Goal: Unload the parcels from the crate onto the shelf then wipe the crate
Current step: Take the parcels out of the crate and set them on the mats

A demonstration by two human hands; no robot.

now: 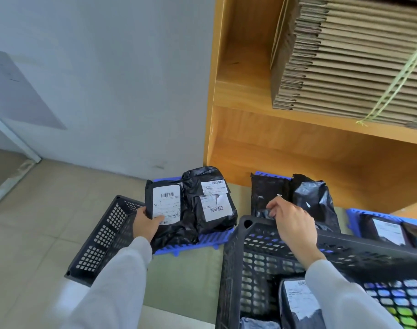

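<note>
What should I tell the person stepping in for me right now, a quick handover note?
Left hand grips a labelled black parcel on the blue pallet, beside two more. Right hand pinches a black bag beyond the crate rim. Done: several parcels out on the blue pallets. Left: at least one labelled parcel in the crate, then the wiping. A second crate sits left.

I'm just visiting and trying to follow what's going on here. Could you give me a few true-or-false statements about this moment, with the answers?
1. The left hand holds a labelled black parcel. True.
2. The right hand hangs empty. False: it pinches a black bag.
3. The crate holds no parcels. False: a labelled one lies inside.
4. Flattened cardboard is stacked on the shelf. True.
</note>
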